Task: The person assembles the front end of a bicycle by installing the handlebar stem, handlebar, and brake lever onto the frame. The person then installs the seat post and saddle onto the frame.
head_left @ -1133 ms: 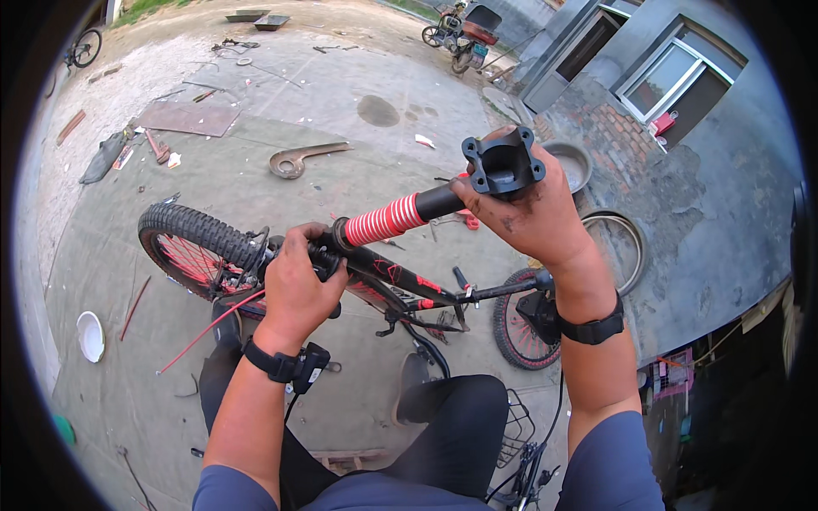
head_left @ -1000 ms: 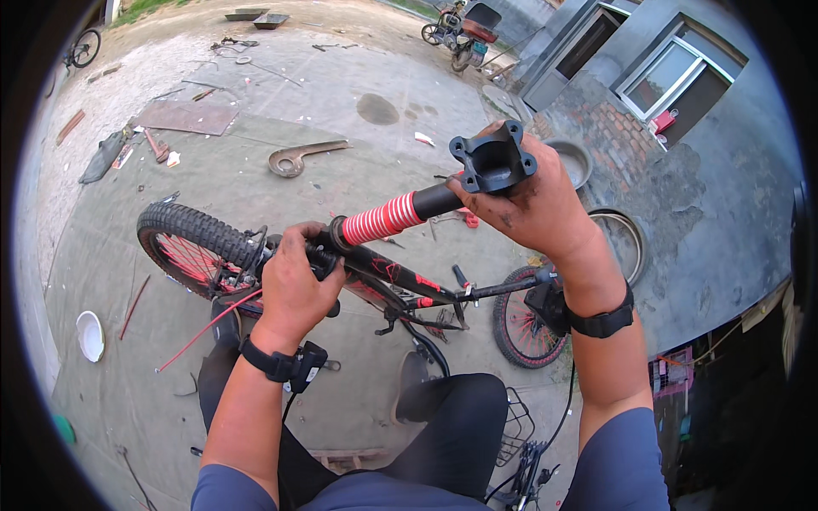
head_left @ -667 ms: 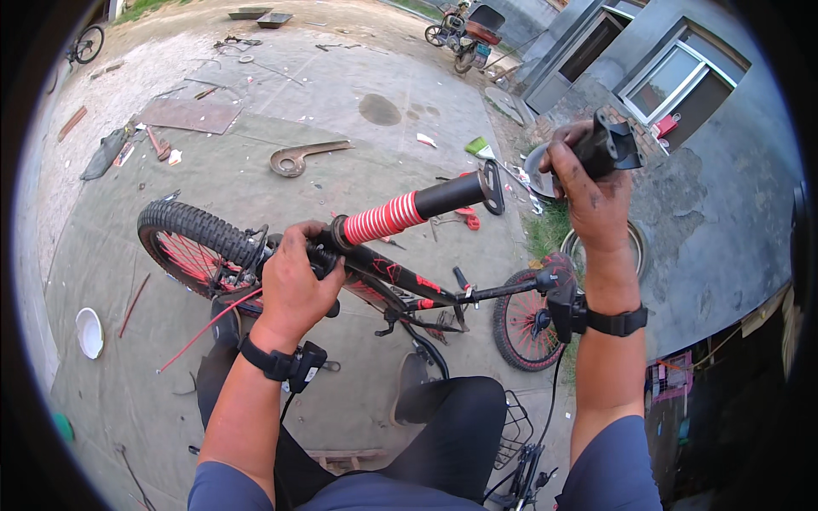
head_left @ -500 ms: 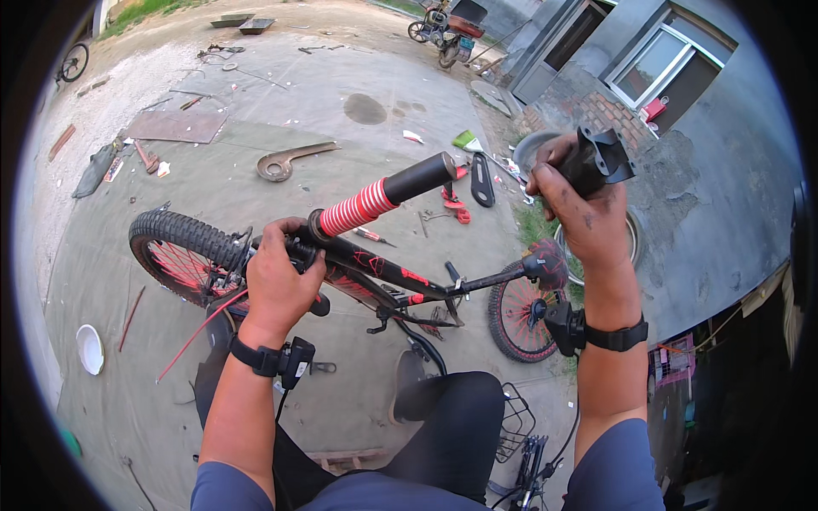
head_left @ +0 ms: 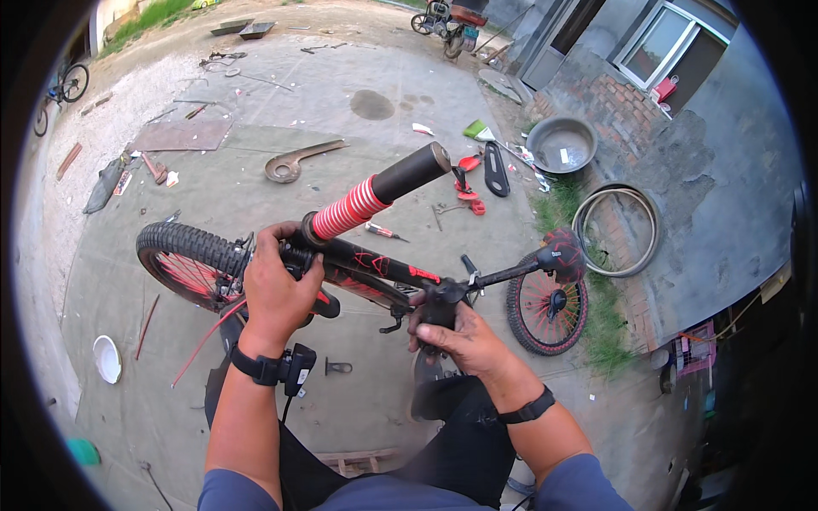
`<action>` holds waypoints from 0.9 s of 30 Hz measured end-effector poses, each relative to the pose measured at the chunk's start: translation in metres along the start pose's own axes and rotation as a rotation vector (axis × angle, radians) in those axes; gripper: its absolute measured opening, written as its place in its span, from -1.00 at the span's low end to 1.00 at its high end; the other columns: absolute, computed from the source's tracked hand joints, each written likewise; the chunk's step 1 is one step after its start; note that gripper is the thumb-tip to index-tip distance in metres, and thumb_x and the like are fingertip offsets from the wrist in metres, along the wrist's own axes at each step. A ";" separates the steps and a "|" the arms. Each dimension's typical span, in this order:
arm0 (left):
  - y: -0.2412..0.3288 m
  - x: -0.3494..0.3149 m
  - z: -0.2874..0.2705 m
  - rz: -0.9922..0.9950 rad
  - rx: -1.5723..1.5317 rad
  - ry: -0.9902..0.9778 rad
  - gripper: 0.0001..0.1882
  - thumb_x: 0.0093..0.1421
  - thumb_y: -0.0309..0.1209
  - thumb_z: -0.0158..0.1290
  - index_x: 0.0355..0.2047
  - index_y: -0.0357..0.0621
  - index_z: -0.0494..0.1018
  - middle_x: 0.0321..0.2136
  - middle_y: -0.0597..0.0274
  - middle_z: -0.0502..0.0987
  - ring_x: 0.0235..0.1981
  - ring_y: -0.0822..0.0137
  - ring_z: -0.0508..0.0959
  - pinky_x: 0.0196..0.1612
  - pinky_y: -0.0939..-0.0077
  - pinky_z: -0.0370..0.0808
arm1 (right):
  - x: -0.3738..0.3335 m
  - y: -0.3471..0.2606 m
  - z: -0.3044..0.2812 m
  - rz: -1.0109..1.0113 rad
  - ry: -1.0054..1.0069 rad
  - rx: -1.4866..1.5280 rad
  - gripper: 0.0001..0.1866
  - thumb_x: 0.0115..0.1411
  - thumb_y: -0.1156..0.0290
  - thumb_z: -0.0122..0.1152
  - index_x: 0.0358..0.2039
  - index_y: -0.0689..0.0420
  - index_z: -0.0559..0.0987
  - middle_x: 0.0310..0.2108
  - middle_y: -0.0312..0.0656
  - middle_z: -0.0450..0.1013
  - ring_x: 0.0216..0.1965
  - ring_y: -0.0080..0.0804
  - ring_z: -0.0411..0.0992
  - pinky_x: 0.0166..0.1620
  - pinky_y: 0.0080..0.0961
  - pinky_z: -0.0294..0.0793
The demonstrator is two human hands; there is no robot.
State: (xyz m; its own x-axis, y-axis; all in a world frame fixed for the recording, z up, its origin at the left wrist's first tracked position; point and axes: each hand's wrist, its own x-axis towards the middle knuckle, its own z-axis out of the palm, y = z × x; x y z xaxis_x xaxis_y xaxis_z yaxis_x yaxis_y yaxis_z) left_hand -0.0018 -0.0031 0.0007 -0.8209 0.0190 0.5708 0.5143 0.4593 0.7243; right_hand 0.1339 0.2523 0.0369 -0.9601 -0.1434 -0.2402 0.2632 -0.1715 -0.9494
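Note:
A black-and-red bicycle frame [head_left: 375, 260] slants across the middle, above the ground. From its front end rises a black tube [head_left: 413, 175] with a red-and-white striped sleeve or spring [head_left: 348, 213] around its lower part. My left hand [head_left: 279, 285] is closed round the front end of the frame, just below that sleeve. In my right hand [head_left: 452, 336] is a black cylindrical part with a lugged end [head_left: 441, 308], held over my knee and in front of the frame's rear. Fingers and motion blur partly hide it.
The knobbly front wheel [head_left: 192, 264] lies left of my left hand, the rear wheel [head_left: 550, 305] right of the saddle [head_left: 562, 254]. Beyond lie a screwdriver [head_left: 385, 232], a chain guard [head_left: 294, 163], a brush [head_left: 479, 130], a basin [head_left: 562, 145] and loose tyres [head_left: 620, 230].
My right hand has come down and left from the upper right, bringing the black cylindrical part beside the frame. My left hand keeps its hold on the frame.

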 end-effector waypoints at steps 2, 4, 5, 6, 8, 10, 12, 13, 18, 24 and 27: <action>0.002 0.000 0.002 -0.001 -0.001 -0.009 -0.46 0.06 -0.45 0.36 0.02 -0.24 0.40 -0.16 -0.01 0.60 -0.18 -0.02 0.66 -0.10 0.22 0.59 | 0.009 0.036 -0.001 0.066 0.013 -0.083 -0.39 0.29 0.27 0.43 0.25 0.17 0.37 -0.15 -0.23 0.54 -0.18 -0.41 0.61 -0.30 -0.53 0.52; 0.004 0.000 0.000 -0.043 -0.008 -0.022 -0.46 0.06 -0.46 0.36 0.03 -0.24 0.40 -0.15 -0.02 0.60 -0.16 -0.01 0.67 -0.08 0.23 0.59 | 0.019 0.056 0.009 0.167 0.021 -0.212 -0.37 0.28 0.24 0.44 0.23 0.22 0.37 -0.19 -0.21 0.55 -0.23 -0.43 0.61 -0.32 -0.49 0.57; 0.005 0.001 0.000 -0.061 -0.017 -0.028 -0.47 0.07 -0.46 0.36 0.03 -0.25 0.41 -0.14 -0.02 0.60 -0.15 -0.01 0.67 -0.07 0.24 0.59 | 0.026 0.074 0.010 0.224 0.008 -0.298 -0.34 0.29 0.22 0.44 0.22 0.28 0.35 -0.24 -0.20 0.54 -0.30 -0.46 0.60 -0.40 -0.50 0.57; 0.006 0.001 0.002 -0.051 -0.005 -0.028 -0.47 0.07 -0.46 0.36 0.03 -0.25 0.41 -0.14 -0.02 0.60 -0.15 -0.01 0.67 -0.06 0.24 0.59 | 0.032 0.092 0.011 0.281 -0.004 -0.384 -0.32 0.30 0.19 0.43 0.22 0.34 0.32 -0.29 -0.19 0.52 -0.38 -0.48 0.59 -0.48 -0.50 0.57; 0.003 0.001 0.000 -0.040 0.031 -0.021 -0.47 0.07 -0.47 0.36 0.03 -0.26 0.41 -0.14 -0.03 0.59 -0.14 0.00 0.67 -0.05 0.25 0.59 | 0.040 0.108 0.021 0.414 -0.068 -0.483 -0.31 0.28 0.16 0.44 0.23 0.33 0.36 -0.25 -0.12 0.57 -0.32 -0.39 0.63 -0.37 -0.46 0.65; 0.002 0.000 0.001 -0.047 0.029 -0.026 -0.47 0.07 -0.47 0.35 0.03 -0.26 0.41 -0.14 -0.03 0.59 -0.14 0.01 0.67 -0.05 0.25 0.58 | 0.045 0.135 0.023 0.452 -0.120 -0.612 -0.26 0.28 0.05 0.41 0.23 0.33 0.37 -0.36 -0.11 0.60 -0.41 -0.39 0.63 -0.39 -0.45 0.63; 0.002 0.001 0.000 -0.056 0.029 -0.023 -0.47 0.07 -0.47 0.35 0.03 -0.27 0.41 -0.14 -0.03 0.59 -0.14 0.02 0.67 -0.04 0.26 0.58 | 0.048 0.154 0.025 0.500 -0.184 -0.703 -0.26 0.28 -0.04 0.37 0.19 0.32 0.42 -0.45 -0.13 0.59 -0.46 -0.39 0.62 -0.39 -0.44 0.61; 0.002 0.001 0.002 -0.062 0.023 -0.024 -0.47 0.07 -0.47 0.35 0.03 -0.27 0.41 -0.14 -0.02 0.59 -0.15 0.02 0.67 -0.04 0.26 0.58 | 0.049 0.164 0.024 0.527 -0.211 -0.750 -0.26 0.28 -0.09 0.35 0.17 0.31 0.44 -0.49 -0.14 0.59 -0.49 -0.39 0.61 -0.40 -0.43 0.60; 0.004 0.002 0.003 -0.051 0.012 -0.014 -0.47 0.07 -0.47 0.35 0.03 -0.27 0.41 -0.14 -0.02 0.60 -0.15 0.03 0.67 -0.04 0.27 0.58 | 0.057 0.227 0.019 0.560 -0.231 -0.809 -0.28 0.29 -0.13 0.28 0.18 0.26 0.50 -0.54 -0.14 0.59 -0.51 -0.35 0.62 -0.39 -0.38 0.59; -0.001 0.000 0.005 -0.042 0.038 -0.011 -0.45 0.07 -0.45 0.37 0.04 -0.28 0.41 -0.16 -0.02 0.61 -0.18 0.05 0.67 -0.04 0.29 0.58 | 0.047 0.287 0.020 0.524 -0.105 -0.748 -0.46 0.26 0.02 0.34 -0.01 0.25 0.57 -0.53 -0.12 0.59 -0.55 -0.33 0.58 -0.43 -0.33 0.56; -0.001 0.000 0.004 -0.071 0.035 -0.033 -0.46 0.10 -0.42 0.36 0.04 -0.29 0.41 -0.18 -0.03 0.61 -0.20 0.08 0.66 -0.07 0.29 0.58 | 0.043 0.299 0.018 0.582 -0.080 -0.625 -0.52 0.22 0.10 0.39 -0.08 0.27 0.61 -0.54 -0.13 0.58 -0.58 -0.35 0.56 -0.46 -0.34 0.55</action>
State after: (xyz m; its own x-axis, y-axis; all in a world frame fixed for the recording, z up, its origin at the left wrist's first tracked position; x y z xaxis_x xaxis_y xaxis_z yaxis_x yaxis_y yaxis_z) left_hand -0.0033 0.0002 -0.0012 -0.8628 0.0141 0.5053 0.4460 0.4916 0.7479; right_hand 0.1731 0.1771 -0.2538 -0.6728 -0.1143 -0.7310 0.5885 0.5162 -0.6223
